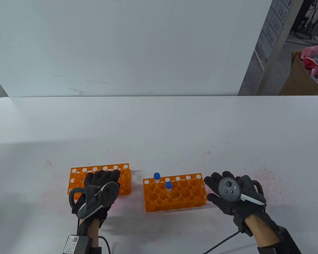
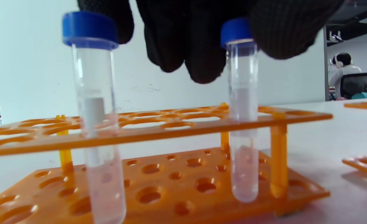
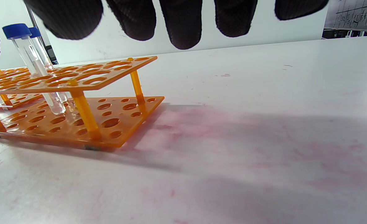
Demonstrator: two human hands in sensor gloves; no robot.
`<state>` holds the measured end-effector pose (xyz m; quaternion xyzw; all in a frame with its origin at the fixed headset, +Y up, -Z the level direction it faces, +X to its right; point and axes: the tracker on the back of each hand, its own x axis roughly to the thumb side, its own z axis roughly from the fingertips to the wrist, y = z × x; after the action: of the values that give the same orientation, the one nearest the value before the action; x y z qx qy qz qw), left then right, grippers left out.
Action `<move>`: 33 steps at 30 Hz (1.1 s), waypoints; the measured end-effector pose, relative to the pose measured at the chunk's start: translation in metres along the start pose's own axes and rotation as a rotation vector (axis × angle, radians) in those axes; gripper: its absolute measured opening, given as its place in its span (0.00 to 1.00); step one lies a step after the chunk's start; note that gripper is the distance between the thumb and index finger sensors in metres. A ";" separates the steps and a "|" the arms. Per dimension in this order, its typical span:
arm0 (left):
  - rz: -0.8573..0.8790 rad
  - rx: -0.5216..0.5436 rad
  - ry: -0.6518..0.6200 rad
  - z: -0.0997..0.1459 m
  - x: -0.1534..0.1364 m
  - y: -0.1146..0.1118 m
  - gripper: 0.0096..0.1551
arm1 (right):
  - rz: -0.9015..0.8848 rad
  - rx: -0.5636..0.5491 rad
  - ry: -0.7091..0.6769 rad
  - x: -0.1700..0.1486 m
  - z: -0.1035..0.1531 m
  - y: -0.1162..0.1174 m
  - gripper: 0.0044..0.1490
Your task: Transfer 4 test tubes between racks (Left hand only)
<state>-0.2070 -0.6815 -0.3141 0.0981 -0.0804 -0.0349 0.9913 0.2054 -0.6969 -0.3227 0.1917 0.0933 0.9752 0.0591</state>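
Two orange racks stand on the white table. My left hand (image 1: 106,177) hovers over the left rack (image 1: 123,169) and hides its tubes in the table view. In the left wrist view two blue-capped clear tubes stand in this rack (image 2: 177,130). My fingers (image 2: 199,46) pinch the cap of the right tube (image 2: 242,130), whose tip sits low near the base plate. The left tube (image 2: 93,124) stands free. The right rack (image 1: 186,197) holds two blue-capped tubes (image 1: 157,176) (image 1: 168,186). My right hand (image 1: 216,185) lies open and empty beside that rack.
The right wrist view shows the right rack (image 3: 77,81) with its two tubes (image 3: 23,49) and bare, pink-stained table (image 3: 248,124) to its right. A white wall panel (image 1: 122,47) stands behind the table. A cardboard box (image 1: 302,79) sits at the far right.
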 end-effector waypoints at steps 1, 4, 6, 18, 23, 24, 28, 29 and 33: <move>0.001 0.004 -0.004 0.000 0.002 0.000 0.34 | 0.000 -0.001 0.000 0.000 0.000 0.000 0.41; 0.031 0.020 -0.018 0.000 0.007 0.001 0.33 | -0.005 -0.005 0.002 -0.001 0.001 -0.001 0.41; 0.045 0.033 -0.022 0.001 0.010 0.003 0.33 | -0.006 -0.004 0.003 -0.001 0.001 -0.001 0.41; 0.109 0.093 -0.103 0.000 0.040 0.015 0.33 | -0.014 -0.011 0.003 -0.002 0.002 -0.001 0.41; 0.057 0.086 -0.162 -0.011 0.064 0.023 0.35 | -0.018 -0.009 0.008 -0.003 0.002 -0.001 0.41; 0.021 0.081 -0.179 -0.013 0.069 0.025 0.35 | -0.016 -0.009 0.006 -0.002 0.001 -0.001 0.41; 0.031 0.067 -0.195 -0.021 0.084 0.028 0.36 | -0.009 -0.009 0.001 0.000 -0.001 -0.002 0.41; 0.041 0.047 -0.195 -0.024 0.088 0.028 0.37 | -0.008 -0.010 -0.001 0.000 0.000 -0.002 0.41; 0.016 0.010 -0.206 -0.028 0.099 0.025 0.39 | -0.015 -0.012 0.005 -0.002 0.002 -0.003 0.41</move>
<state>-0.1032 -0.6603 -0.3212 0.0982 -0.1830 -0.0363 0.9775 0.2085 -0.6943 -0.3224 0.1881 0.0887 0.9758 0.0672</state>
